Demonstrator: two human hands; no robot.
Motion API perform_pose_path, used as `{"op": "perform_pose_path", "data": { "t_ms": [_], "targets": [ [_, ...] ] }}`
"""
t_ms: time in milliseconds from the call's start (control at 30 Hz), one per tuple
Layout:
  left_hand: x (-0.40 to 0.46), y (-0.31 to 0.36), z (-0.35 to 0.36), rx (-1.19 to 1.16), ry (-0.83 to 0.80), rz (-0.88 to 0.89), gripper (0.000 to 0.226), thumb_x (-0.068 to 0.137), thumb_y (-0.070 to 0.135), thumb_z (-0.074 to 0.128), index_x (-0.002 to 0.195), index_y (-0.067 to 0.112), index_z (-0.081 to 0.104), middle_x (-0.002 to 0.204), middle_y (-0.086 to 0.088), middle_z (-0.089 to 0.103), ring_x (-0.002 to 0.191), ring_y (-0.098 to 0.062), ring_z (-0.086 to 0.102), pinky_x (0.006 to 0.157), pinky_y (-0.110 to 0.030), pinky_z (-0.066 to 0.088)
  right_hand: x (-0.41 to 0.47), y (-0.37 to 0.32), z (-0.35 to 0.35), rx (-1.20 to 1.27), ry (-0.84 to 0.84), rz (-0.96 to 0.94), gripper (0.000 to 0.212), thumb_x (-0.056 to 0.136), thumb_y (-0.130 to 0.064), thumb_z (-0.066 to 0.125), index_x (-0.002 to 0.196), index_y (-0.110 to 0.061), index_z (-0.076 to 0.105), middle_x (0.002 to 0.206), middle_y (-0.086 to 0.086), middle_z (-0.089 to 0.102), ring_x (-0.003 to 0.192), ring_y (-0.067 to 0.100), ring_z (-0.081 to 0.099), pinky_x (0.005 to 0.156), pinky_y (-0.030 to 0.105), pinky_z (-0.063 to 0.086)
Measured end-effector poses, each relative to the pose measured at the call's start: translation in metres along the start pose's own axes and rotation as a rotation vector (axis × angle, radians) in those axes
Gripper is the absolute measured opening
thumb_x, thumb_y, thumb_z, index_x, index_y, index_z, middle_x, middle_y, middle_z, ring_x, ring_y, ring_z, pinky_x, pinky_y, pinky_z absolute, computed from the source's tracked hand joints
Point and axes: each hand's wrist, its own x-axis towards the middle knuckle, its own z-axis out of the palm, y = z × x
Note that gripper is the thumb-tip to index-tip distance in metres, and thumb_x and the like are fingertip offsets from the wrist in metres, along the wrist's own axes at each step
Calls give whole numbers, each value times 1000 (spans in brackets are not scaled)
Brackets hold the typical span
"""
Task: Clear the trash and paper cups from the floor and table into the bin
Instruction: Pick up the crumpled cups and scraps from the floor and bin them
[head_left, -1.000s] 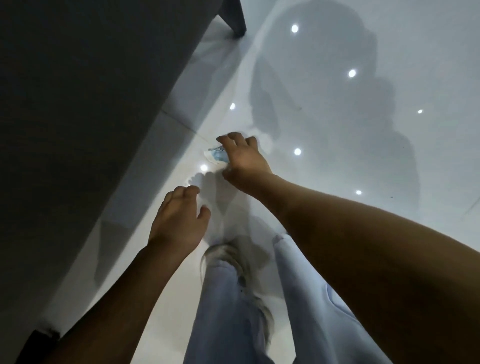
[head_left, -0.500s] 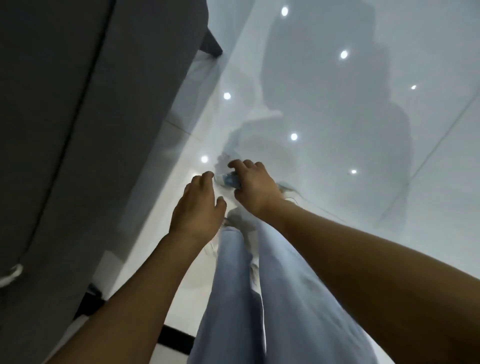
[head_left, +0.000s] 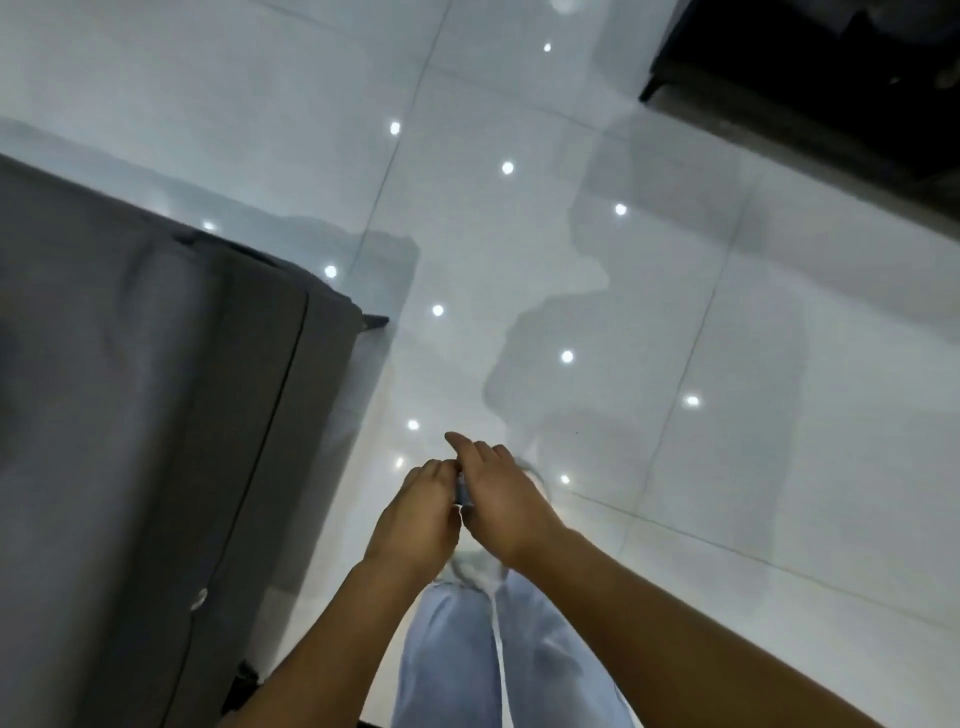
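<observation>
Both hands are together in front of the legs: the left hand (head_left: 415, 512) and right hand (head_left: 501, 499) curl their fingers onto a small bluish scrap of trash (head_left: 461, 491), pinched between them above the glossy white floor (head_left: 675, 312). A grey sofa (head_left: 130, 389) runs along the left.

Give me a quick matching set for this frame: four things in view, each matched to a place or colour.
Things:
1. grey sofa
2. small piece of trash
3. dark furniture
4. trousers

Descriptions:
A. top right corner
B. pinched between the left hand and right hand
C. light blue, bottom centre
D. along the left side

Pairs: 1-D, 2-B, 3-A, 4-C
</observation>
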Motion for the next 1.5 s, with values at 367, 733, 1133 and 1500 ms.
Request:
{"op": "perform_pose_path", "data": {
  "t_ms": [367, 733, 1133, 1500],
  "targets": [
    [61, 87, -89, 72, 131, -54, 31, 92, 11, 52, 123, 17, 50, 117, -4, 59, 103, -20, 57, 85, -28, 48, 19, 16, -148, -107, 13, 23, 80, 84, -16, 66, 149, -24, 20, 144, 1, 37, 128, 22, 37, 98, 34, 45],
    [163, 104, -260, -60, 137, -97, 23, 86, 1, 47, 107, 6, 55, 106, -12, 63, 97, -30, 60, 79, -36, 49, 143, -25, -318, -180, 172, 209, 64, 90, -19, 56, 146, -19, 27, 142, 6, 37, 124, 26, 38, 93, 35, 44],
    [299, 158, -450, -116, 167, -78, 24, 89, 3, 49, 110, 10, 57, 107, -6, 62, 97, -24, 58, 80, -32, 49, 309, -94, -488, -142, 180, 194, 63, 88, -19, 57, 145, -18, 31, 143, 8, 36, 125, 28, 37, 96, 37, 41],
    [454, 226, -578, -186, 220, -80, 24, 86, 1, 51, 108, 7, 59, 106, -7, 64, 96, -24, 60, 80, -29, 48, 456, -90, -631, -145, 112, 197, 59, 88, -17, 57, 144, -18, 35, 141, 10, 37, 122, 29, 39, 97, 38, 43]
  ]
}}
